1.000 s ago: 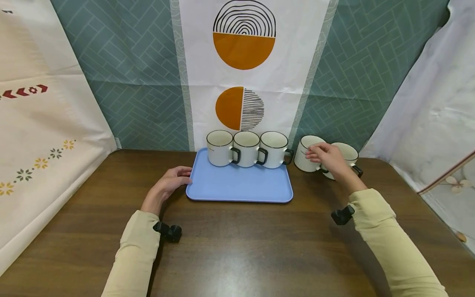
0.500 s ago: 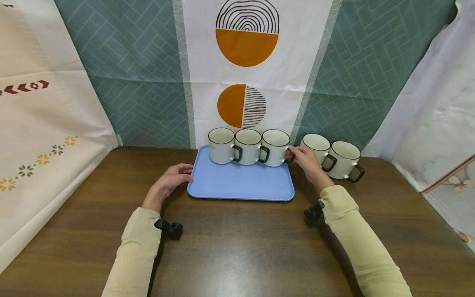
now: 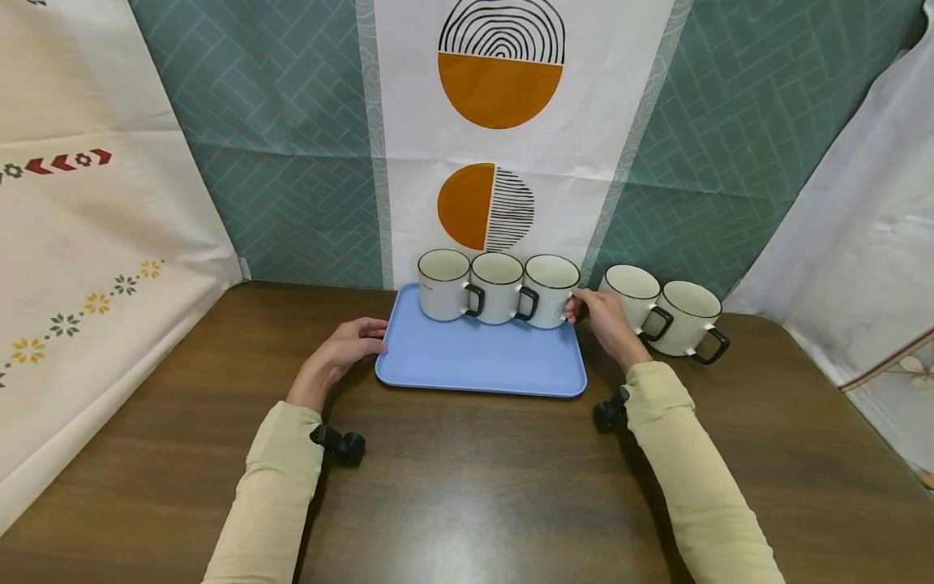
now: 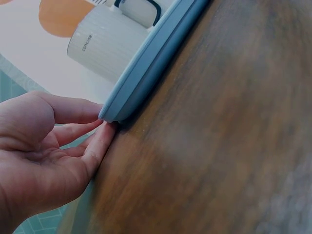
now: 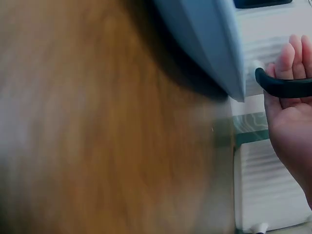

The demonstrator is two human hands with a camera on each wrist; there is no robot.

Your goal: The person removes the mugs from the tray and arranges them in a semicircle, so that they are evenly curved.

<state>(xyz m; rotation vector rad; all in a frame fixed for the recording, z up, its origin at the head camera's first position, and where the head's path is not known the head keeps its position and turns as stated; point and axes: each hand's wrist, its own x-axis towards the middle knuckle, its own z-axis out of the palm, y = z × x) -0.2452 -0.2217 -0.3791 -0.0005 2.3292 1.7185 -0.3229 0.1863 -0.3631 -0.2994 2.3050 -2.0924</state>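
Note:
A light-blue tray (image 3: 481, 357) lies on the table. Three white mugs with black rims and handles stand in a row along its back: the left mug (image 3: 441, 285), the middle mug (image 3: 494, 292) and the right mug (image 3: 543, 296). At the tray's left edge, my left hand (image 3: 344, 349) pinches the rim, as the left wrist view shows. My right hand (image 3: 601, 316) is at the right mug's handle side. In the right wrist view the black handle (image 5: 285, 87) crosses in front of the fairly straight fingers (image 5: 297, 58), which reach the mug's wall.
Two more white mugs, a nearer-to-tray mug (image 3: 629, 296) and an outer mug (image 3: 682, 320), stand on the brown table (image 3: 467, 478) right of the tray. Behind is a cloth backdrop (image 3: 292, 162). Pale cloth walls (image 3: 95, 324) flank both sides.
My right hand has gone from the two outside mugs leftward to the right mug on the tray, reaching it half a second ago. My left hand stays at the tray's edge.

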